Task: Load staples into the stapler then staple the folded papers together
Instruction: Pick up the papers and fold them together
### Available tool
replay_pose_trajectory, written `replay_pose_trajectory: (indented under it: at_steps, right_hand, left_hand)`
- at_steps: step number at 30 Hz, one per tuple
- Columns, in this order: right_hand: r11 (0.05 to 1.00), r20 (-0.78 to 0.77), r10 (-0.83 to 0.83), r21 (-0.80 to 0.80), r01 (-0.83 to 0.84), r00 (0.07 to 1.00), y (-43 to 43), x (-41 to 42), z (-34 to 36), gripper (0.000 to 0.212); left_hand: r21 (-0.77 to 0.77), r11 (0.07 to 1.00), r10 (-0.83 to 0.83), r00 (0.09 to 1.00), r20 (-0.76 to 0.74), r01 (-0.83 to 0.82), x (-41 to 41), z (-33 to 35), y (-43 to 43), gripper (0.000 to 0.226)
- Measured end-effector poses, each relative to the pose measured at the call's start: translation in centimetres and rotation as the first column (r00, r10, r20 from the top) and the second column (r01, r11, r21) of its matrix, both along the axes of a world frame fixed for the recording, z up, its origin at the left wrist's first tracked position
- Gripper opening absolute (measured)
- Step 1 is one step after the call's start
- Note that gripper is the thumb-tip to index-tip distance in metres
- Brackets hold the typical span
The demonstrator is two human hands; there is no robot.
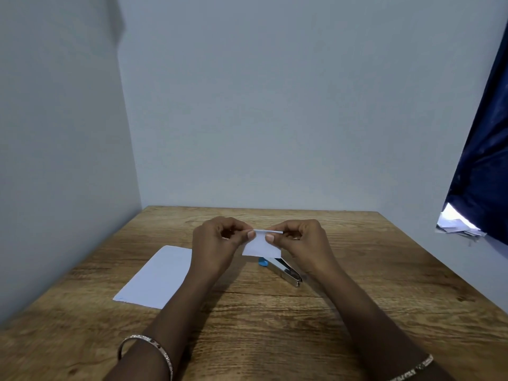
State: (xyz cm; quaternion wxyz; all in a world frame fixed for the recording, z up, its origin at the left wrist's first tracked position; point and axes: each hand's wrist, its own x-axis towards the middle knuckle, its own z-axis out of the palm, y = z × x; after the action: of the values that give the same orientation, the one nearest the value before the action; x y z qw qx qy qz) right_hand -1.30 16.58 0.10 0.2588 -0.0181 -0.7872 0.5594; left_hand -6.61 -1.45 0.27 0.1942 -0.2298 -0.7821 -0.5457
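Stapler (283, 269) lies on the wooden table (357, 284), at about 5 o'clock from the small paper piece (261, 247), under the hands. Left hand (217, 243) and right hand (302, 243) both pinch that piece by its top edge. I think pinching tight keeps it flat. Folded papers (155, 276) lie at 8 o'clock. No box or tray shows

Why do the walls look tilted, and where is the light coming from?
Head view: the wide-angle lens bends the wall corner and spreads the wooden table outward. Lighting is soft and dim, with faint shadows under the forearms; the only bright patch sits below the dark blue curtain at right. The hands, left and right, and the small folded paper look slightly soft, as does the stapler.
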Motion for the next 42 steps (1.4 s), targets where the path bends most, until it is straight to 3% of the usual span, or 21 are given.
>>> replay_pose_trajectory:
  at_steps: [4, 7, 9, 12, 17, 20, 23, 35, 42]
  right_hand:
    - [1.000, -0.047, -0.021, 0.021, 0.022, 0.999, 0.12, -0.04, 0.02, 0.006]
    - [0.999, -0.037, -0.008, -0.052, 0.006, 0.999, 0.29, -0.04, -0.03, 0.007]
    - [0.994, -0.008, 0.021, -0.106, -0.022, 1.000, 0.47, 0.05, -0.07, 0.003]
    - [0.969, -0.002, 0.071, -0.236, -0.070, 0.997, 0.66, 0.19, -0.20, 0.006]
    - [0.928, 0.009, 0.125, -0.356, -0.114, 0.992, 0.56, 0.25, -0.28, 0.013]
    - [0.925, 0.015, 0.132, -0.361, -0.117, 0.991, 0.63, 0.21, -0.20, 0.017]
    - [0.936, 0.025, 0.131, -0.333, -0.115, 0.991, 0.68, 0.08, -0.28, 0.019]
    - [0.941, 0.028, 0.100, -0.326, -0.086, 0.995, 0.26, -0.01, -0.44, 0.014]
    - [0.949, 0.018, 0.086, -0.305, -0.076, 0.996, 0.52, 0.09, -0.24, 0.013]
  left_hand:
    - [0.039, 0.998, -0.043, 0.999, 0.029, 0.042, -0.21, 0.02, -0.02, 0.011]
    - [0.152, 0.966, -0.234, 0.955, 0.182, 0.207, -0.17, 0.11, 0.01, 0.005]
    - [0.222, 0.933, -0.337, 0.904, 0.264, 0.283, -0.08, 0.09, 0.00, 0.014]
    - [0.217, 0.932, -0.352, 0.871, 0.342, 0.291, -0.18, -0.23, -0.02, 0.015]
    - [0.362, 0.892, -0.417, 0.800, 0.432, 0.270, -0.40, -0.47, -0.31, 0.022]
    - [0.435, 0.864, -0.454, 0.766, 0.454, 0.254, -0.35, -0.60, -0.23, 0.031]
    - [0.465, 0.861, -0.444, 0.754, 0.484, 0.208, -0.52, -0.80, -0.11, 0.023]
    - [0.474, 0.866, -0.419, 0.751, 0.511, 0.160, -0.68, -0.78, -0.10, 0.028]
    - [0.405, 0.890, -0.397, 0.791, 0.465, 0.208, -0.23, -0.48, -0.04, 0.017]
